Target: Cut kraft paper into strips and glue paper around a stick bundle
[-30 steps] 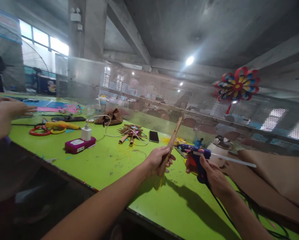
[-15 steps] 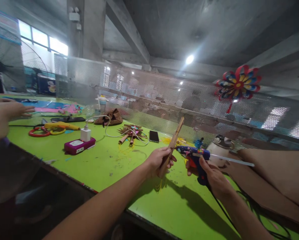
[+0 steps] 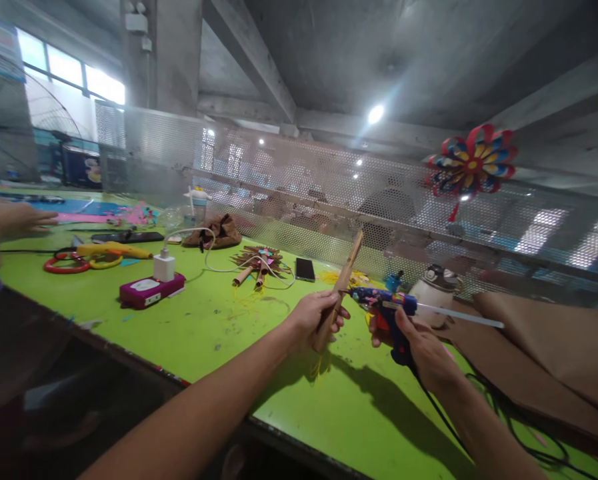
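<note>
My left hand point(image 3: 315, 317) is wrapped round a long, flat brown strip that looks like cardboard point(image 3: 347, 265), tilted up and to the right. Yellow strands point(image 3: 321, 367) hang under its lower end. In my right hand point(image 3: 423, 343) is a blue hot glue gun point(image 3: 389, 303), its nozzle pointing left at the strip; whether the tip touches is too small to tell. A clear glue stick point(image 3: 461, 313) juts from the gun's back. Beyond my hands lies a spiky brown cardboard piece point(image 3: 263, 259) with rolled tubes and yellow strands.
On the green table point(image 3: 189, 343) are a purple power strip point(image 3: 151, 291) with a white charger, a phone point(image 3: 305, 269), red-handled scissors point(image 3: 67, 263) and a yellow glue gun point(image 3: 113, 251). Brown sheets point(image 3: 543, 347) and a white jug point(image 3: 433, 293) stand right. Another person's hand point(image 3: 13, 220) reaches in left.
The whole view has shifted slightly, with things appearing a little further left. Both my hands keep their hold on the strip and the glue gun. The other person's hand has moved left.
</note>
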Available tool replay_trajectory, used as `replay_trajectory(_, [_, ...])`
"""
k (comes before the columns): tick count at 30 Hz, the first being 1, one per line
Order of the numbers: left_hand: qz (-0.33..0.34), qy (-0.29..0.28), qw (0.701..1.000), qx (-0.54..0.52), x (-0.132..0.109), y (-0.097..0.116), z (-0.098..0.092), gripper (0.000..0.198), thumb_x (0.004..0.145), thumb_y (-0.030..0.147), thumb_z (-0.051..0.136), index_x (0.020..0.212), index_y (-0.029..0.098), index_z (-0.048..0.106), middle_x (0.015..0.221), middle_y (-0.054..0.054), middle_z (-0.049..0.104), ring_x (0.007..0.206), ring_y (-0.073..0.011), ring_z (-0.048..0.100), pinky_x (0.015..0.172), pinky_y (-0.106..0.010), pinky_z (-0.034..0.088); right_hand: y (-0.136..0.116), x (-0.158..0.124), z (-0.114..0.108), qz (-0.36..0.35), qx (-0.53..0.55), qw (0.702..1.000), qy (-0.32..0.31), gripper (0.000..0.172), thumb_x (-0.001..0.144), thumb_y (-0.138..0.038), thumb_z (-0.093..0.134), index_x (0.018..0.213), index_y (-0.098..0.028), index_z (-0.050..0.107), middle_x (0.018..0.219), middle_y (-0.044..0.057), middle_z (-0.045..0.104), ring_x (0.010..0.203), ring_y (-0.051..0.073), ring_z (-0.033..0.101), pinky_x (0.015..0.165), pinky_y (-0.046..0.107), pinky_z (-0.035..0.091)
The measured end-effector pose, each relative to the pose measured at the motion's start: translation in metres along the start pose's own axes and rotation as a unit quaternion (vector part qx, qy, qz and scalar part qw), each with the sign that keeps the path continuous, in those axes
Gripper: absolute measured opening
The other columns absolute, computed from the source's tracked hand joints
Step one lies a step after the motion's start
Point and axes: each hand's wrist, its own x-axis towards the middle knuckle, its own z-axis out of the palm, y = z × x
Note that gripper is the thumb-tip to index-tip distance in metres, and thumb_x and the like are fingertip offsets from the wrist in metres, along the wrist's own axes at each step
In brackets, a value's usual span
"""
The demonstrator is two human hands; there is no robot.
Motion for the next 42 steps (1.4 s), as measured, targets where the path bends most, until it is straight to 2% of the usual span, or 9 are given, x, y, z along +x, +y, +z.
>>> replay_trajectory(10, [-0.028, 0.007, 0.999, -0.027, 0.000, 0.005, -0.004, 0.004, 0.091, 0.020, 0.046, 0.092, 0.016, 0.049, 0.070, -0.004, 0.063, 0.046, -0.0073, 0.051, 0.041, -0.016, 0.041, 0.008, 0.000, -0.002, 0.009, 0.027, 1.000, 0.010, 0.043, 0.085, -0.061, 0.050, 0.097, -0.025, 0.070, 0.090, 0.010, 0.069, 0.073, 0.025, 0.064, 0.069, 0.038, 0.046])
replay_trajectory(14, [-0.014, 0.069, 0.997, -0.029, 0.003, 0.010, -0.010, 0.014, 0.082, 0.007, 0.057, 0.085, 0.016, 0.046, 0.067, -0.004, 0.063, 0.049, -0.0063, 0.053, 0.040, -0.011, 0.037, 0.017, 0.005, -0.010, -0.002, -0.093, 0.994, 0.063, 0.054, 0.084, -0.065, 0.045, 0.085, -0.017, 0.069, 0.070, 0.009, 0.067, 0.060, 0.020, 0.059, 0.055, 0.032, 0.042])
replay_trajectory(17, [-0.027, 0.108, 0.994, -0.007, 0.008, 0.012, -0.019, 0.015, 0.080, 0.004, 0.056, 0.084, 0.016, 0.048, 0.064, -0.003, 0.061, 0.047, -0.0066, 0.052, 0.038, -0.011, 0.037, 0.025, 0.015, -0.017, -0.031, -0.301, 0.948, 0.098, 0.048, 0.081, -0.059, 0.050, 0.083, -0.015, 0.067, 0.072, 0.007, 0.066, 0.061, 0.019, 0.057, 0.056, 0.030, 0.042])
replay_trajectory(20, [-0.039, 0.133, 0.990, 0.013, 0.012, 0.015, -0.025, 0.009, 0.082, 0.006, 0.055, 0.086, 0.014, 0.052, 0.062, -0.003, 0.060, 0.049, -0.0082, 0.054, 0.039, -0.013, 0.040, 0.037, 0.022, -0.021, -0.058, -0.456, 0.885, 0.071, 0.030, 0.078, -0.040, 0.057, 0.088, -0.014, 0.068, 0.083, 0.009, 0.067, 0.075, 0.021, 0.058, 0.067, 0.031, 0.043])
replay_trajectory(24, [-0.060, 0.153, 0.986, 0.041, 0.014, 0.022, -0.025, 0.009, 0.081, 0.008, 0.055, 0.088, 0.012, 0.058, 0.062, -0.002, 0.059, 0.052, -0.0089, 0.057, 0.044, -0.014, 0.046, 0.046, 0.021, -0.021, -0.014, -0.494, 0.868, 0.039, 0.017, 0.071, -0.027, 0.065, 0.080, -0.014, 0.070, 0.083, 0.008, 0.066, 0.077, 0.021, 0.058, 0.067, 0.028, 0.040])
replay_trajectory(30, [-0.066, 0.166, 0.971, 0.157, 0.025, 0.027, -0.032, 0.015, 0.070, 0.015, 0.065, 0.084, 0.011, 0.064, 0.060, -0.002, 0.060, 0.049, -0.0098, 0.053, 0.044, -0.018, 0.044, 0.042, 0.026, -0.024, 0.016, -0.529, 0.848, 0.003, 0.031, 0.071, -0.038, 0.070, 0.093, -0.015, 0.071, 0.100, 0.010, 0.065, 0.091, 0.021, 0.058, 0.073, 0.026, 0.040])
replay_trajectory(33, [-0.052, 0.171, 0.948, 0.264, 0.025, 0.028, -0.029, 0.020, 0.065, 0.022, 0.070, 0.081, 0.012, 0.064, 0.057, -0.002, 0.062, 0.048, -0.0106, 0.052, 0.044, -0.019, 0.041, 0.037, 0.026, -0.027, 0.018, -0.538, 0.843, -0.020, 0.032, 0.073, -0.036, 0.069, 0.097, -0.015, 0.071, 0.102, 0.011, 0.065, 0.094, 0.023, 0.057, 0.075, 0.028, 0.040])
replay_trajectory(37, [-0.049, 0.242, 0.883, 0.400, 0.026, 0.029, -0.028, 0.033, 0.059, 0.026, 0.073, 0.089, 0.016, 0.062, 0.053, -0.002, 0.063, 0.054, -0.0169, 0.058, 0.049, -0.024, 0.042, 0.035, 0.024, -0.029, 0.019, -0.537, 0.843, -0.036, 0.037, 0.075, -0.035, 0.068, 0.106, -0.015, 0.070, 0.107, 0.013, 0.065, 0.102, 0.027, 0.056, 0.082, 0.032, 0.041])
replay_trajectory(42, [-0.054, 0.232, 0.829, 0.505, 0.038, 0.029, -0.052, 0.019, 0.061, 0.031, 0.069, 0.076, 0.019, 0.064, 0.065, -0.007, 0.070, 0.068, -0.0230, 0.063, 0.055, -0.028, 0.043, 0.033, 0.023, -0.027, 0.031, -0.529, 0.848, -0.025, 0.046, 0.072, -0.028, 0.066, 0.117, -0.016, 0.066, 0.119, 0.016, 0.061, 0.113, 0.031, 0.050, 0.089, 0.037, 0.040])
